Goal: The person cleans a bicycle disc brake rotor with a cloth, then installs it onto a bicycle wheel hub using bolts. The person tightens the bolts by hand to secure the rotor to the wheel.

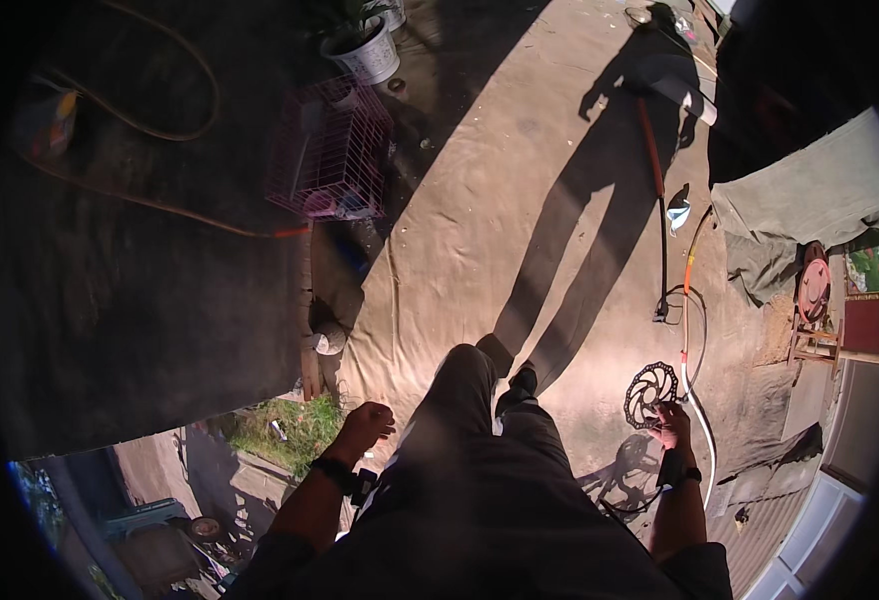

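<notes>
At the lower right of the frame, the right grip [672, 424] is clamped on the lower-right edge of a black slotted disc [650, 392], most of which extends up and left of the fingers, with a pale hose [703, 420] to its right. At lower left of centre, the left grip [365, 428] is curled inward, well apart from the disc; whether its fingertips meet, I cannot tell
</notes>
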